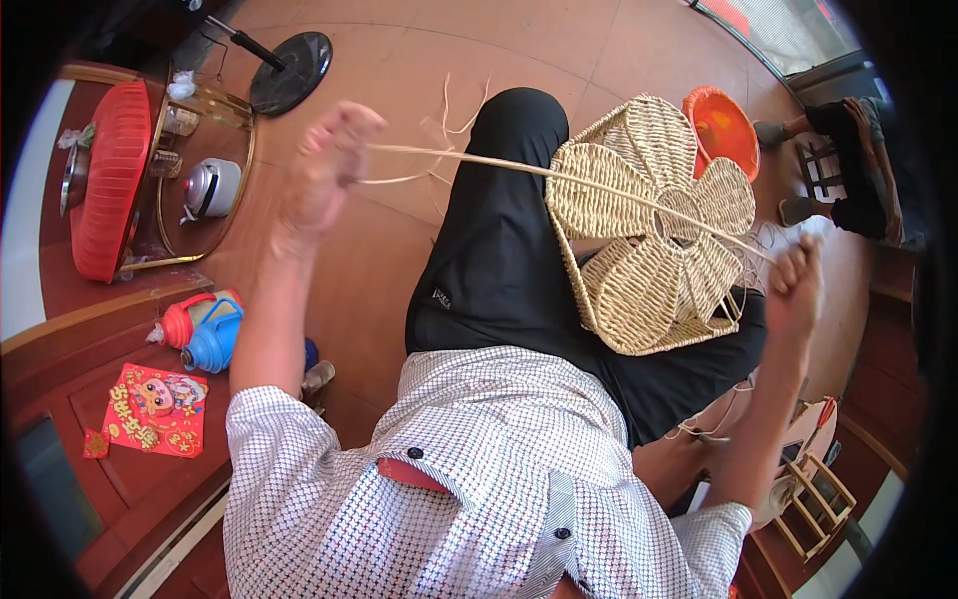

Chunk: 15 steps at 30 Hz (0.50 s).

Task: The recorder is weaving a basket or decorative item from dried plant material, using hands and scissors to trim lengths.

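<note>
A woven straw basket [654,230] is rested on the lap, right of centre. A long strand [559,178] is stretched taut across it, pinched in the raised left hand [324,165] and in the closed right hand [795,285], held well apart. The basket looks light and stiffish, the strand pliant but liable to snap; it is best gripped near its ends. Beyond lies a tiled floor [399,60], with a round table [205,215] far left.

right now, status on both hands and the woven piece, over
Left hand raised, shut on straw strand, pulled taut. Right hand shut on the strand's other end. Woven flower panel on lap. Nothing blocking.
</note>
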Tool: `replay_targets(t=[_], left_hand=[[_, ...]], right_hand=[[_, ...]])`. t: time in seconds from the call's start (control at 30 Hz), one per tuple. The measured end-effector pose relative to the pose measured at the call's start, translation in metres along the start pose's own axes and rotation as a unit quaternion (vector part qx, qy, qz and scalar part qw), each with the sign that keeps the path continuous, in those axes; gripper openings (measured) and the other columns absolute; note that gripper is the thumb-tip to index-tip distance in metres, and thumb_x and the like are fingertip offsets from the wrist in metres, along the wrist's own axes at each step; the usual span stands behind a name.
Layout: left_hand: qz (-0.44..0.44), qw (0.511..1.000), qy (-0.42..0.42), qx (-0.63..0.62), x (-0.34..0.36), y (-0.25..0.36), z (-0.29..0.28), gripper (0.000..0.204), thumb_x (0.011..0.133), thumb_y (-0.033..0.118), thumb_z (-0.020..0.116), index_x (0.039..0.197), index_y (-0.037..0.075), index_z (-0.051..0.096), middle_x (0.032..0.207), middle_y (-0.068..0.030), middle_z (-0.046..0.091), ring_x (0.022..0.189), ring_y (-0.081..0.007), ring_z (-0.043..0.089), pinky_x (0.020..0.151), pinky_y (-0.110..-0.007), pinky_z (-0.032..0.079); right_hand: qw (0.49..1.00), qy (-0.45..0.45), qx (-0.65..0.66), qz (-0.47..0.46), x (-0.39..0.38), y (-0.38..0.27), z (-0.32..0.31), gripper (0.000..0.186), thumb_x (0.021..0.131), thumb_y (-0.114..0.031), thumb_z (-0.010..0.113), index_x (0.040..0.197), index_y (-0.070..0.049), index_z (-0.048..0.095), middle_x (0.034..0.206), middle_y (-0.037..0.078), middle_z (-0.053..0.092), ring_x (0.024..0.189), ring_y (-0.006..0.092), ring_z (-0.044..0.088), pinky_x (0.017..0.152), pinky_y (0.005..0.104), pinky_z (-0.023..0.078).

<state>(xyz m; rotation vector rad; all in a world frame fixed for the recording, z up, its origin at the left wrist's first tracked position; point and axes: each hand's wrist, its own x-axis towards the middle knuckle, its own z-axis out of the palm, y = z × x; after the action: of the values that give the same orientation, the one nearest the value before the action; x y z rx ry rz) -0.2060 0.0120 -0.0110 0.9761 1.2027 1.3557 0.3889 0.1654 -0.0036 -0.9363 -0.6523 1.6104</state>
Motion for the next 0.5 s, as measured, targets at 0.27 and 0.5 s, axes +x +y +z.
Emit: replay_targets(t=[0.27,0.5], left_hand=[[0.018,0.985,0.161,-0.055,0.046,-0.021,-0.124,0.023,0.109,0.028,0.072,0.117,0.007,0.071,0.068,0.0116,0.036,0.052,-0.0022,0.027,0.05,-0.023,0.021],[-0.137,0.539,0.194,0.808,0.079,0.021,-0.137,0.035,0.101,0.039,0.072,0.129,0.018,0.078,0.121,-0.0205,0.077,0.119,-0.0362,0.073,0.102,-0.047,0.054]], right_hand=[[0.962,0.245,-0.064,-0.099,-0.019,-0.151,-0.346,0.029,0.119,-0.037,0.046,0.104,-0.015,0.059,0.066,-0.008,0.031,0.05,0.0063,0.025,0.041,0.0251,0.02],[0.987,0.038,0.156,0.024,-0.096,-0.095,-0.186,0.022,0.12,-0.024,0.046,0.111,-0.007,0.056,0.075,-0.004,0.037,0.066,0.0079,0.038,0.05,0.0232,0.031]])
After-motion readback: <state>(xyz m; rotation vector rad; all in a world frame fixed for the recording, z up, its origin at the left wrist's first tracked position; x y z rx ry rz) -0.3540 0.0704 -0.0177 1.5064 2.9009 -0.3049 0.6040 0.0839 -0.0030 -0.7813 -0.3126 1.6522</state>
